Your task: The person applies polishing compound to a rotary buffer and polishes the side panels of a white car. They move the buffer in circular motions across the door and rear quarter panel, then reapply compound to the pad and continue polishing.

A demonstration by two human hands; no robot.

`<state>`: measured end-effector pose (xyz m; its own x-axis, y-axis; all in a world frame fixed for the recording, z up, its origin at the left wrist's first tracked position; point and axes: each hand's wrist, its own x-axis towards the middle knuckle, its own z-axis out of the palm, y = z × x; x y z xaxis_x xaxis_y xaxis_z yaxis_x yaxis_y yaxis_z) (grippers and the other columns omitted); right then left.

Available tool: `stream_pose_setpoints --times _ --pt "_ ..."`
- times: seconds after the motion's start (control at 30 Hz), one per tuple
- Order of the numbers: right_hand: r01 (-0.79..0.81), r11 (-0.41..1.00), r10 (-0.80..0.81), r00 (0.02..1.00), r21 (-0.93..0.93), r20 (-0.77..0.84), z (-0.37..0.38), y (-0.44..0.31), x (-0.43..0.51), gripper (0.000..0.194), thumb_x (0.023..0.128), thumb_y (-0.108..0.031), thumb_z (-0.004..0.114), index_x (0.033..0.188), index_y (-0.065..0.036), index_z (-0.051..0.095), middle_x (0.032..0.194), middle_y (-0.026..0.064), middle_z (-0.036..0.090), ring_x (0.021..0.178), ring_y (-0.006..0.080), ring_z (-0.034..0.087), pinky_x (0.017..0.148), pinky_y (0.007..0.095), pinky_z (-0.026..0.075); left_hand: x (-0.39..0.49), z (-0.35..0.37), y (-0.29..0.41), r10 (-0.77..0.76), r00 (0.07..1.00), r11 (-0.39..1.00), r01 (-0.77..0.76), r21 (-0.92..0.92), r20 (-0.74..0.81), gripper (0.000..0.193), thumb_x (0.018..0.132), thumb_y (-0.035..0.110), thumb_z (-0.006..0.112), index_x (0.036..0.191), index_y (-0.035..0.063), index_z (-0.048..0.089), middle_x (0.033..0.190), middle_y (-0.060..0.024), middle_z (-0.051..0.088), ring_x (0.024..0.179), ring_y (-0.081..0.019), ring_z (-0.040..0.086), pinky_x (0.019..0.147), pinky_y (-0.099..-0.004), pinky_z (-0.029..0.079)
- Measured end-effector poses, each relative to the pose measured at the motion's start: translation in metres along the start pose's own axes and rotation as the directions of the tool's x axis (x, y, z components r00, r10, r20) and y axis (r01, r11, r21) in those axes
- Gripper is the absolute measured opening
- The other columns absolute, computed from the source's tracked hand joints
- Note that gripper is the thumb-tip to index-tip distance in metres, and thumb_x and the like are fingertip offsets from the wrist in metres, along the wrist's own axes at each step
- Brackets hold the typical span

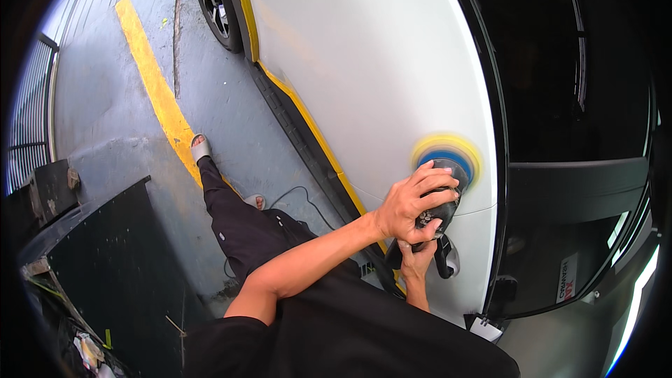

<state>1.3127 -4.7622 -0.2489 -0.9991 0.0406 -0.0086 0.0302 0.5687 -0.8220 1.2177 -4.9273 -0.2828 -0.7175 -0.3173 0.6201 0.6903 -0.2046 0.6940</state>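
A black polisher (443,205) rests with its round pad against the white car door (346,52), close below the window edge. Its yellow pad (446,143) and blue backing plate (450,160) are blurred, as if spinning. My left hand (415,202) grips the polisher's head from above, fingers spread across its top. Lower down, my right hand (418,260) is wrapped around the polisher's rear part, which is mostly hidden by my hands. Beside my right hand is a black and silver door handle (449,260).
Yellow trim (315,128) and a black side step (294,131) run along the car's lower edge, towards a wheel (212,2). A black cord (310,199) crosses the floor near my feet. A dark panel (121,252) and litter (88,352) lie left; dark windows (556,89) reflect right.
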Motion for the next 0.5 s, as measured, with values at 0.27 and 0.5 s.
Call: stream_pose_setpoints --times 0.27,0.5 --pt "-0.044 0.998 0.046 0.997 -0.035 0.062 0.019 -0.024 0.024 0.076 0.079 -0.036 0.095 0.133 0.004 0.059 0.122 0.0115 0.067 0.108 0.0204 0.065 0.095 0.0368 0.053 0.024 -0.027 -0.010 -0.018 0.999 1.000 0.017 -0.010 -0.034 0.053 0.076 0.028 0.065 0.127 0.0112 0.069 0.137 -0.0132 0.068 0.138 -0.0391 0.059 0.118 -0.0655 0.043" --pt "-0.027 0.996 0.033 0.997 -0.088 0.070 0.048 -0.054 0.044 0.072 0.078 -0.031 0.095 0.131 0.003 0.060 0.118 0.0108 0.069 0.105 0.0203 0.066 0.094 0.0368 0.053 0.041 -0.055 -0.017 -0.037 0.996 0.999 0.037 -0.001 -0.076 0.053 0.078 0.029 0.064 0.127 0.0092 0.069 0.137 -0.0147 0.067 0.138 -0.0396 0.058 0.119 -0.0655 0.042"
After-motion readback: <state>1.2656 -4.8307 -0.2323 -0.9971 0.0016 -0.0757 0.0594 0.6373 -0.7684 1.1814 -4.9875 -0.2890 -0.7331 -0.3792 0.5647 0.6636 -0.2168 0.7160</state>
